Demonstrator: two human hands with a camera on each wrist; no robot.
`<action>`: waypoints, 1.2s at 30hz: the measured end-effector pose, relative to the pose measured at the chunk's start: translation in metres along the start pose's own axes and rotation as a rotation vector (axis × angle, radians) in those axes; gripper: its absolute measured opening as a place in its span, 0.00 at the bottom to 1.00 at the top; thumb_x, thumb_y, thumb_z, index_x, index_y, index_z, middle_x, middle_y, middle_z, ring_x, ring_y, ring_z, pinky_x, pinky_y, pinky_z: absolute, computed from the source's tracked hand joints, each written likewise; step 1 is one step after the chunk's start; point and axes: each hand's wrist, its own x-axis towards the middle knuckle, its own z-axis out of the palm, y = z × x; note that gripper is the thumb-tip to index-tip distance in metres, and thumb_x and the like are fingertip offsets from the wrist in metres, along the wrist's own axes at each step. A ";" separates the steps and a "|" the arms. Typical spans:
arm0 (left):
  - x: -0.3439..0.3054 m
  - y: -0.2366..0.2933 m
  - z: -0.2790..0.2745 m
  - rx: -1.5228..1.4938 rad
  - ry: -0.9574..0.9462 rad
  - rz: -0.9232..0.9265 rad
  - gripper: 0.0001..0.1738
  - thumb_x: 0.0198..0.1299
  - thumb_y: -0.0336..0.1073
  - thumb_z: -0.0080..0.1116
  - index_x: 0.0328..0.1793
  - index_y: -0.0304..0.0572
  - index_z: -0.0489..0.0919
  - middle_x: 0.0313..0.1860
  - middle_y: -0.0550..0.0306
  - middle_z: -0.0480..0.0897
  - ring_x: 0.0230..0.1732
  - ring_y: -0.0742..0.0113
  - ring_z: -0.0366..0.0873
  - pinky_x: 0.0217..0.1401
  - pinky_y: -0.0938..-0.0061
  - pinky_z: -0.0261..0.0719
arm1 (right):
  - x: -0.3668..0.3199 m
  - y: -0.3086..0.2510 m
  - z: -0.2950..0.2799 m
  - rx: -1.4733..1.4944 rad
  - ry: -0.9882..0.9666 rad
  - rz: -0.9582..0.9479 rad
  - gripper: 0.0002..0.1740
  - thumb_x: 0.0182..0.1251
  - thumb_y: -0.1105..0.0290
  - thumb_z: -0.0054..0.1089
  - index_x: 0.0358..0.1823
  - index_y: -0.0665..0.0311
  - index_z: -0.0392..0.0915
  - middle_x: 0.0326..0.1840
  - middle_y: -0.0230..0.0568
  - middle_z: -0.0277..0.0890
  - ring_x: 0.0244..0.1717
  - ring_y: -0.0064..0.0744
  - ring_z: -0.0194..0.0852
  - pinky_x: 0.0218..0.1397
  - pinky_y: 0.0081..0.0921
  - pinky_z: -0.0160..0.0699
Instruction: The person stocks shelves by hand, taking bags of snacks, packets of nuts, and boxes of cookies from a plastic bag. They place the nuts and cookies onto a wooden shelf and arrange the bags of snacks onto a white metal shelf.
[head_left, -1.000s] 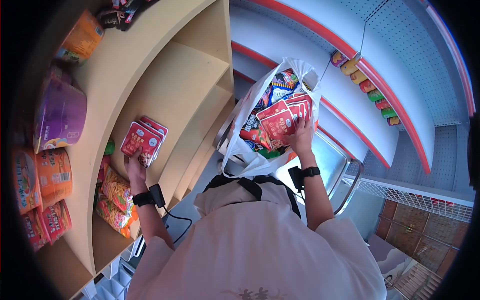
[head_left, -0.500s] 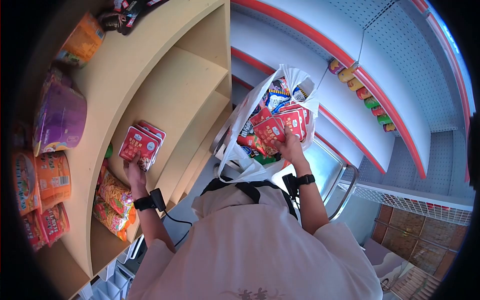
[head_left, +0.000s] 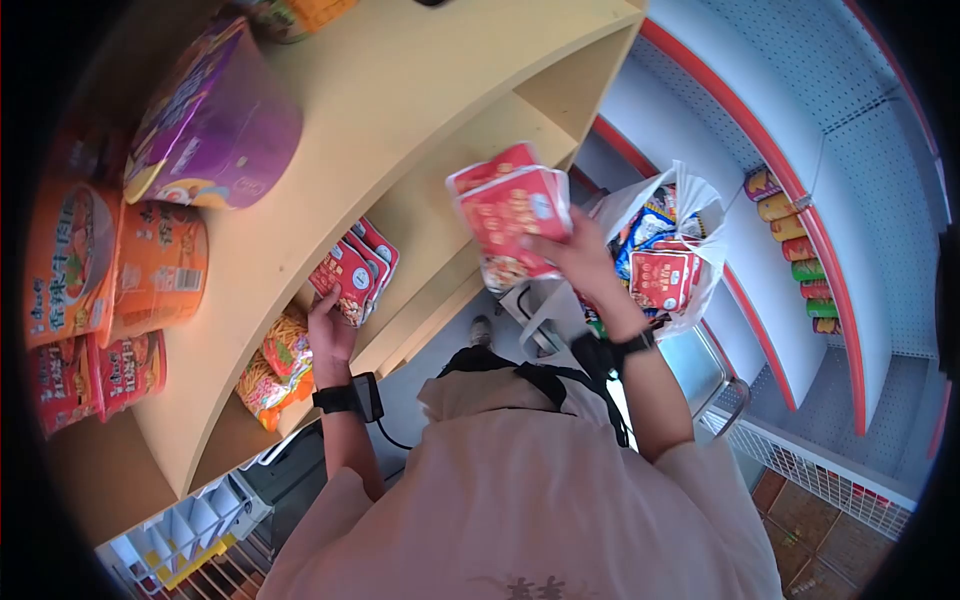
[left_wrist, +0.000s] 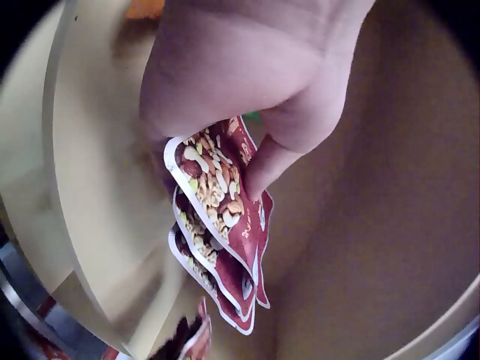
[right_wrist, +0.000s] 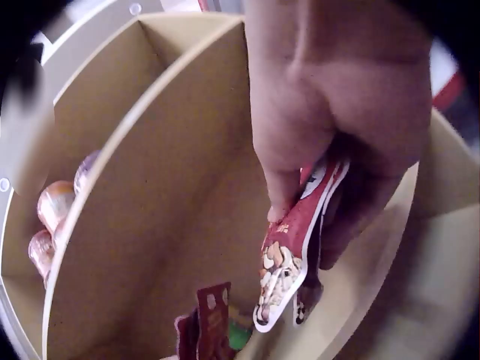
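Note:
My left hand (head_left: 333, 338) grips several red nut packets (head_left: 347, 278) at the edge of the wooden shelf. In the left wrist view those nut packets (left_wrist: 238, 217) fan out, pinched between thumb and fingers, with mixed nuts printed on them. My right hand (head_left: 588, 268) pinches red packets of the same kind (head_left: 510, 222), over the shelf front between the left hand and the bag. In the right wrist view the thumb lies on the front of the held packets (right_wrist: 296, 232). More red packets (head_left: 660, 280) lie on top in the white plastic bag (head_left: 620, 208).
Noodle bags (head_left: 275, 375) lie in the shelf near my left wrist. Above them stand orange noodle tubs (head_left: 165, 255) and a purple tub (head_left: 235, 140). On the right, white shelves with red edges hold a row of colourful cans (head_left: 795, 245). A metal cart (head_left: 735, 400) sits beside the bag.
My right hand has lifted packets out of the bag and carried them left toward the wooden shelf. The left hand keeps hold of its packets. The head view has turned left.

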 end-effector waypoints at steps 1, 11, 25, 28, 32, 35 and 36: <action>-0.004 0.003 -0.006 -0.013 0.001 -0.013 0.25 0.60 0.26 0.55 0.65 0.37 0.67 0.60 0.50 0.76 0.59 0.56 0.76 0.63 0.60 0.74 | 0.021 0.014 0.023 0.004 -0.077 0.018 0.28 0.51 0.70 0.74 0.52 0.71 0.72 0.46 0.43 0.81 0.45 0.29 0.80 0.53 0.28 0.78; 0.005 0.010 -0.036 0.110 0.151 0.006 0.26 0.56 0.23 0.57 0.63 0.36 0.68 0.58 0.51 0.77 0.58 0.57 0.76 0.63 0.61 0.73 | 0.096 0.068 0.174 -0.268 -0.153 0.062 0.27 0.58 0.57 0.65 0.53 0.68 0.73 0.46 0.56 0.80 0.50 0.49 0.79 0.56 0.35 0.75; 0.022 0.015 -0.010 0.914 0.417 0.271 0.40 0.47 0.22 0.63 0.69 0.36 0.61 0.62 0.49 0.73 0.58 0.58 0.75 0.59 0.68 0.75 | 0.098 0.039 0.170 -0.399 -0.209 0.087 0.27 0.49 0.73 0.66 0.53 0.71 0.74 0.48 0.56 0.79 0.51 0.49 0.79 0.55 0.33 0.75; 0.024 0.013 -0.017 0.744 0.355 0.236 0.36 0.48 0.22 0.63 0.66 0.35 0.64 0.58 0.49 0.76 0.55 0.57 0.77 0.58 0.66 0.76 | 0.090 0.042 0.164 -0.280 -0.206 0.042 0.29 0.48 0.78 0.62 0.56 0.72 0.71 0.48 0.56 0.79 0.51 0.47 0.78 0.56 0.33 0.75; 0.018 0.013 -0.012 0.426 0.222 0.028 0.30 0.51 0.21 0.61 0.62 0.34 0.68 0.54 0.49 0.79 0.52 0.56 0.79 0.57 0.62 0.78 | 0.082 0.033 0.145 -0.159 -0.322 0.040 0.31 0.48 0.80 0.59 0.59 0.71 0.68 0.49 0.55 0.79 0.52 0.44 0.78 0.57 0.32 0.75; 0.023 0.002 -0.021 0.253 0.185 -0.018 0.24 0.52 0.19 0.58 0.58 0.34 0.71 0.52 0.48 0.80 0.50 0.55 0.80 0.55 0.60 0.79 | 0.081 0.030 0.142 -0.115 -0.386 0.100 0.31 0.49 0.80 0.59 0.60 0.71 0.68 0.50 0.53 0.79 0.52 0.42 0.78 0.57 0.31 0.74; 0.023 0.000 -0.020 0.261 0.199 0.012 0.24 0.53 0.19 0.57 0.58 0.34 0.71 0.52 0.48 0.79 0.51 0.54 0.80 0.55 0.59 0.79 | 0.083 0.033 0.142 -0.138 -0.386 0.105 0.33 0.49 0.79 0.60 0.61 0.71 0.67 0.51 0.52 0.78 0.53 0.42 0.78 0.58 0.31 0.74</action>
